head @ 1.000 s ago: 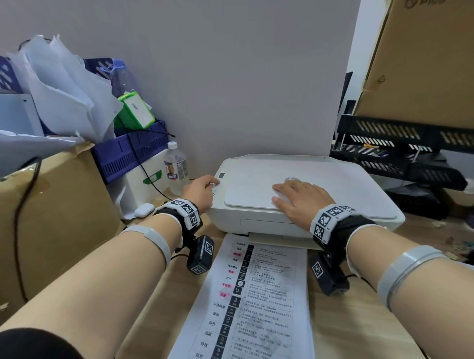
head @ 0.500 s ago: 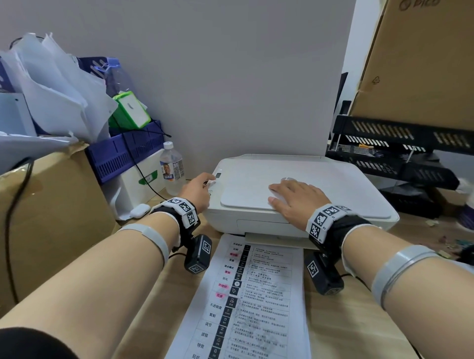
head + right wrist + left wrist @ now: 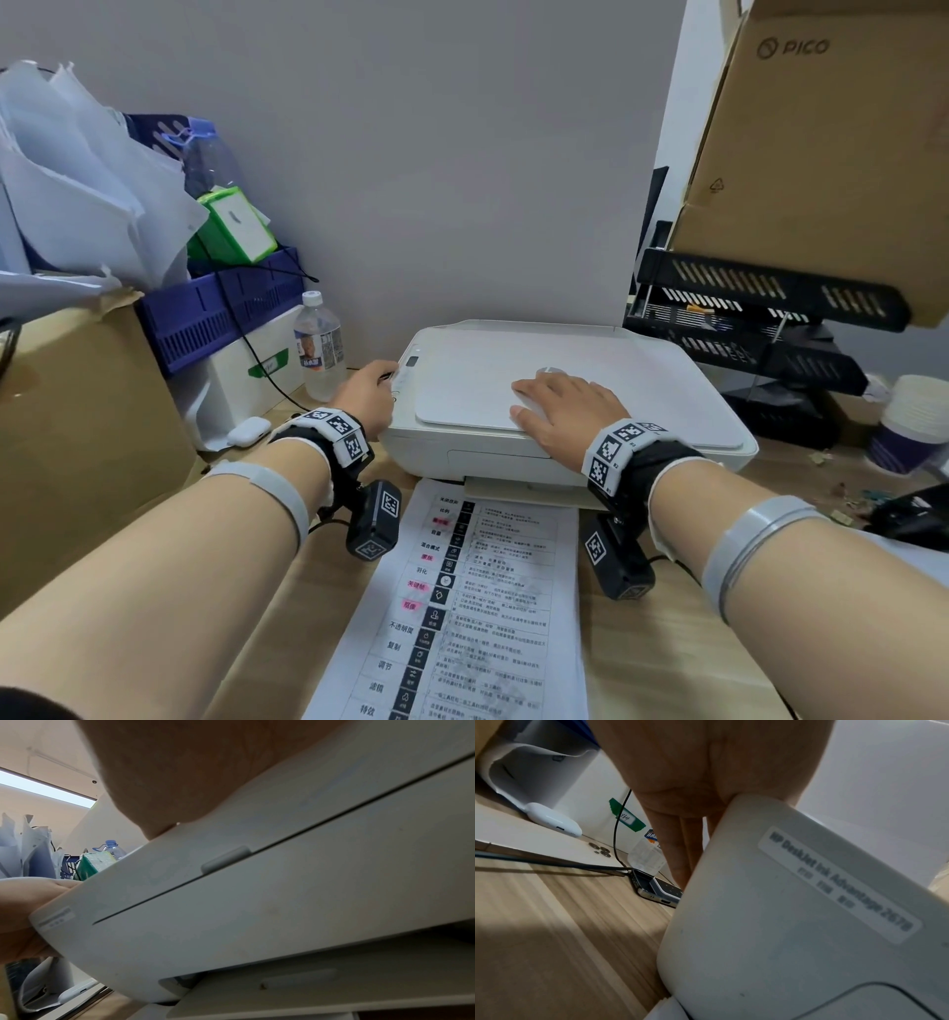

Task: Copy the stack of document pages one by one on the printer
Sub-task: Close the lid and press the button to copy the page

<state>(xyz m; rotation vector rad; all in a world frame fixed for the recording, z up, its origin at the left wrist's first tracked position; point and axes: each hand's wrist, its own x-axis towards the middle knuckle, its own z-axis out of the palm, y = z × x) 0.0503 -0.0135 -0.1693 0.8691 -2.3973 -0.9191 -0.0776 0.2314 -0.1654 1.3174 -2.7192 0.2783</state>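
Printer: the white printer (image 3: 565, 395) sits at the centre of the wooden surface (image 3: 667, 658), its lid down.
Right hand: the right hand (image 3: 560, 411) lies flat on the lid, fingers straight and spread, pointing to 10 o'clock.
Left hand: the left hand (image 3: 367, 395) rests at the printer's 9 o'clock edge beside the button strip; the left wrist view shows straight fingers (image 3: 677, 850) hanging down beside the casing.
Document page: a printed page (image 3: 462, 606) lies face up on the surface at the printer's 6 o'clock, its top edge at the output slot.
Water bottle: a water bottle (image 3: 318, 344) stands at the printer's 9 o'clock.
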